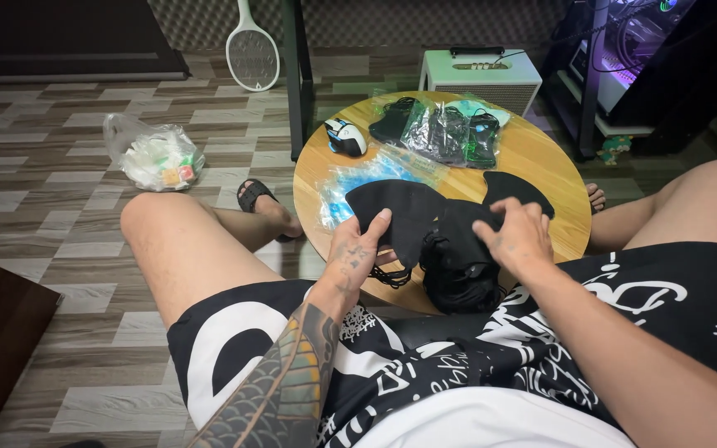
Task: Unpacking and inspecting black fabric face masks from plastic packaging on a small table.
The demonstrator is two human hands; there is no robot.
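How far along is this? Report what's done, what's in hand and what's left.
Done: a clear wrapper lies flat on the round table, and one black piece lies apart. In hand: the left hand pinches a black fabric piece; the right hand rests on the black pile. Left: several packs at the far edge are wrapped.

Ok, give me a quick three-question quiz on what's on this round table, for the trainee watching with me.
1. True or false: both hands are on the pile of black fabric pieces at the near edge of the round wooden table.
2. What lies on the table just left of the clear-wrapped dark packets? A) a white computer mouse B) a mug C) scissors
3. Fill in: leaning against the far wall is a white ____-shaped swatter.

Key:
1. True: left hand and right hand both touch it.
2. A, the white computer mouse.
3. Racket: the swatter.
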